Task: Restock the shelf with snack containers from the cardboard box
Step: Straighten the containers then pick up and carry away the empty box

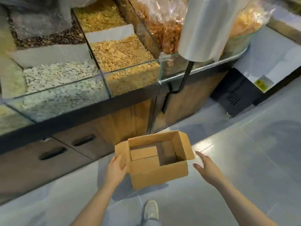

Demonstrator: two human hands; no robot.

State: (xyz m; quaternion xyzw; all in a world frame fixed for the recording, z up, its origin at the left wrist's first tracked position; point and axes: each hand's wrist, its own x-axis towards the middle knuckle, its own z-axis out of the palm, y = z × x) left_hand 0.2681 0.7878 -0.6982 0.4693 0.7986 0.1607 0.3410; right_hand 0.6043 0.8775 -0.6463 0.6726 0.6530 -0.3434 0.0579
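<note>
Cardboard box [158, 173]: flaps open, low before the display counter [123, 121], over the tiled floor [228, 160] (floor contact cannot be determined). Left hand [116, 168] lies against the left flap; its grip cannot be determined. Right hand [206, 167] — fingers straight, spread, holding nothing — hovers just beside the right flap.

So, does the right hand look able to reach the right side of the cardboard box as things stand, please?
Probably yes. The right hand is open just beside the cardboard box, with nothing between them. The right flap tilts outward near the hand but leaves the side wall free.
</note>
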